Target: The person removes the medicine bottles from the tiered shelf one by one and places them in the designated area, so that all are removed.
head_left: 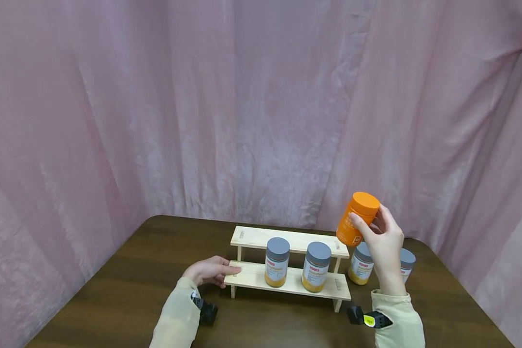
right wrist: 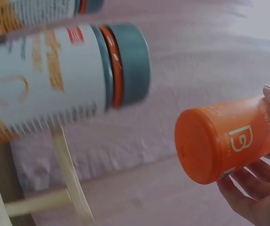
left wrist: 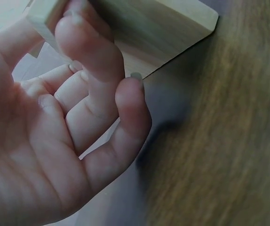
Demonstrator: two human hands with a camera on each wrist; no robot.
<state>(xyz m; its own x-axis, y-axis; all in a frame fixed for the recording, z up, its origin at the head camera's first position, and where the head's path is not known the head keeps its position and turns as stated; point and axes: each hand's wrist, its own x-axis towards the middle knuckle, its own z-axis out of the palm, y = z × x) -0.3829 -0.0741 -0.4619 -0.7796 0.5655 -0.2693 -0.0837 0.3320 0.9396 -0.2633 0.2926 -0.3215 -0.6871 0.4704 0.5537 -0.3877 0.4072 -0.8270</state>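
My right hand (head_left: 384,239) grips an orange bottle (head_left: 357,220) with an orange lid and holds it tilted, up by the right end of the rack's upper board. In the right wrist view the bottle's flat base (right wrist: 197,147) faces the camera, with fingers and thumb around its far part. My left hand (head_left: 209,270) pinches the left end of the lower board of a two-tier wooden rack (head_left: 252,275), thumb on top and fingers beneath. On that lower board stand two grey-lidded jars, one left of centre (head_left: 277,263) and one further right (head_left: 316,268).
Right of the rack, a grey-lidded jar (head_left: 360,265) stands on the dark wooden table (head_left: 156,256). Another jar (head_left: 406,263) is partly hidden behind my right wrist. Pink curtains (head_left: 278,121) hang behind the table.
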